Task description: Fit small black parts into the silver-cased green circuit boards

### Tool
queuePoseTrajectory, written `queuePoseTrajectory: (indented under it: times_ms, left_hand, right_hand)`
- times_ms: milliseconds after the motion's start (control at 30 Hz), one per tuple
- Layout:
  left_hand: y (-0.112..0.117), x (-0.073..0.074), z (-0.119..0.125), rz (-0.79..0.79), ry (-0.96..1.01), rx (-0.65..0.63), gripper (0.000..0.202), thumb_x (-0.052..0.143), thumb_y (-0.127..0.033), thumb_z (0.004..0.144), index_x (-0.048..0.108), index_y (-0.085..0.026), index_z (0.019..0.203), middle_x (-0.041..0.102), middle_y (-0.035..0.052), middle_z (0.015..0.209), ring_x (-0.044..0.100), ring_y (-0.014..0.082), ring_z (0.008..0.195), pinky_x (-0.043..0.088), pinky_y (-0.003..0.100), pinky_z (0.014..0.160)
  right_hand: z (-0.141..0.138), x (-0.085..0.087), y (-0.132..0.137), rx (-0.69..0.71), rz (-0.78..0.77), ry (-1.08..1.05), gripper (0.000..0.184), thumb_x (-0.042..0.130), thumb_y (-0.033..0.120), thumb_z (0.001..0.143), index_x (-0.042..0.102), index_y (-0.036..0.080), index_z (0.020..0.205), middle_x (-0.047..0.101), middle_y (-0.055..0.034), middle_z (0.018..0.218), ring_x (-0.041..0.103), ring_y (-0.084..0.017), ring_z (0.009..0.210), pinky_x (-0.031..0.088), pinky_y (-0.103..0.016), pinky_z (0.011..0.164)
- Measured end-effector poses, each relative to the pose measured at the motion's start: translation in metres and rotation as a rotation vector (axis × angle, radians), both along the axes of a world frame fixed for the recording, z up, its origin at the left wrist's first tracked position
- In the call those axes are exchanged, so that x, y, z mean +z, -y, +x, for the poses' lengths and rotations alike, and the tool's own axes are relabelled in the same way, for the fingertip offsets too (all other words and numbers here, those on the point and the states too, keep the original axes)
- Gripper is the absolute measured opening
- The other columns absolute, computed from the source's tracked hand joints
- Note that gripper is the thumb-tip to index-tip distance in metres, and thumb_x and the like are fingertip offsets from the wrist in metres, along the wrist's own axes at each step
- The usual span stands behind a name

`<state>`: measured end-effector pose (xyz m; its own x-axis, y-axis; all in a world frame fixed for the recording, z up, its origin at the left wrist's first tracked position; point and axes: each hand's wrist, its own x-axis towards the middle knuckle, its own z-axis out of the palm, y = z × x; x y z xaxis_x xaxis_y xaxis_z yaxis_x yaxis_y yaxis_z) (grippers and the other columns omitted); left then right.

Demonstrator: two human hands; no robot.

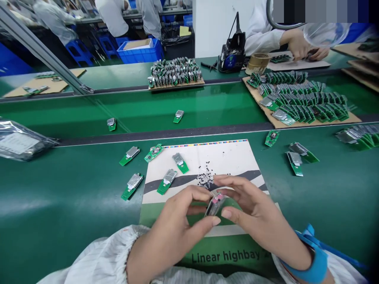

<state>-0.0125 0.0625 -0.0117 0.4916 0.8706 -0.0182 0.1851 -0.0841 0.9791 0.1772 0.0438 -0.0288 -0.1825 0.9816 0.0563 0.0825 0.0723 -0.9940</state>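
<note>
Both my hands meet over a printed cardboard sheet (225, 157) at the near edge of the green bench. My left hand (174, 225) and my right hand (254, 213) pinch the same small circuit board (215, 204), held tilted on edge, with a metal shield and a pink patch on it. Just beyond my fingers lies a heap of tiny black parts (205, 178). Two more small green boards (180, 162) (166, 181) rest on the sheet to the left.
Loose boards (132, 186) (299, 156) lie on the bench at both sides. A conveyor belt (207, 106) carries single boards. Trays of stacked boards (304, 102) (174, 72) sit beyond. A silver bag (20, 141) is at left. Another person's hands (302, 45) work at the far right.
</note>
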Motion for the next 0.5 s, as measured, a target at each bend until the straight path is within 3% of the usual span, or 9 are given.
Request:
queuePoseTrajectory:
  times_ms: [100, 200, 267, 333, 400, 500]
  left_hand:
    - [-0.023, -0.001, 0.008, -0.075, 0.068, -0.032, 0.025, 0.073, -0.022, 0.078, 0.052, -0.020, 0.091, 0.062, 0.0033, 0.099, 0.065, 0.0170, 0.094, 0.059, 0.032, 0.082]
    - [-0.060, -0.001, 0.019, -0.025, -0.021, -0.089, 0.035, 0.078, -0.027, 0.073, 0.052, -0.018, 0.095, 0.062, 0.0056, 0.100, 0.066, 0.0194, 0.092, 0.059, 0.035, 0.080]
    - [-0.093, 0.002, 0.027, 0.121, -0.192, -0.090, 0.033, 0.074, -0.029, 0.077, 0.053, -0.017, 0.099, 0.064, 0.0068, 0.103, 0.066, 0.0196, 0.094, 0.057, 0.032, 0.077]
    - [-0.133, 0.003, 0.035, 0.360, -0.477, -0.043, 0.025, 0.066, -0.032, 0.084, 0.056, -0.016, 0.101, 0.066, 0.0062, 0.104, 0.065, 0.0183, 0.097, 0.055, 0.031, 0.082]
    - [-0.173, -0.001, 0.042, 0.448, -0.592, 0.027, 0.024, 0.062, -0.031, 0.088, 0.059, -0.013, 0.104, 0.065, 0.0095, 0.107, 0.062, 0.0215, 0.102, 0.050, 0.036, 0.091]
    - [-0.225, -0.013, 0.048, 0.522, -0.738, 0.103, 0.025, 0.059, -0.025, 0.089, 0.061, -0.010, 0.109, 0.062, 0.0144, 0.115, 0.058, 0.0264, 0.109, 0.044, 0.041, 0.098]
  right_hand:
    - [0.005, -0.004, -0.009, 0.022, -0.044, 0.024, 0.014, 0.060, 0.031, 0.090, 0.062, 0.024, 0.102, 0.065, -0.0056, 0.117, 0.065, -0.018, 0.107, 0.057, -0.033, 0.091]
    - [0.021, -0.007, -0.020, -0.129, -0.011, 0.094, 0.013, 0.060, 0.035, 0.089, 0.059, 0.022, 0.093, 0.070, -0.0032, 0.089, 0.069, -0.017, 0.085, 0.059, -0.029, 0.072]
    - [0.039, -0.010, -0.027, -0.244, 0.013, 0.213, 0.019, 0.061, 0.039, 0.087, 0.058, 0.020, 0.090, 0.068, -0.0028, 0.081, 0.067, -0.017, 0.076, 0.056, -0.027, 0.061]
    - [0.060, -0.015, -0.034, -0.351, 0.032, 0.344, 0.026, 0.062, 0.044, 0.085, 0.059, 0.019, 0.090, 0.067, -0.0044, 0.081, 0.066, -0.018, 0.075, 0.053, -0.028, 0.061]
    - [0.076, -0.018, -0.038, -0.441, 0.054, 0.405, 0.031, 0.063, 0.048, 0.083, 0.059, 0.019, 0.090, 0.067, -0.0058, 0.083, 0.066, -0.020, 0.078, 0.054, -0.031, 0.064]
    - [0.086, -0.020, -0.039, -0.464, 0.080, 0.410, 0.032, 0.061, 0.051, 0.083, 0.059, 0.019, 0.088, 0.067, -0.0057, 0.080, 0.066, -0.021, 0.075, 0.054, -0.032, 0.062]
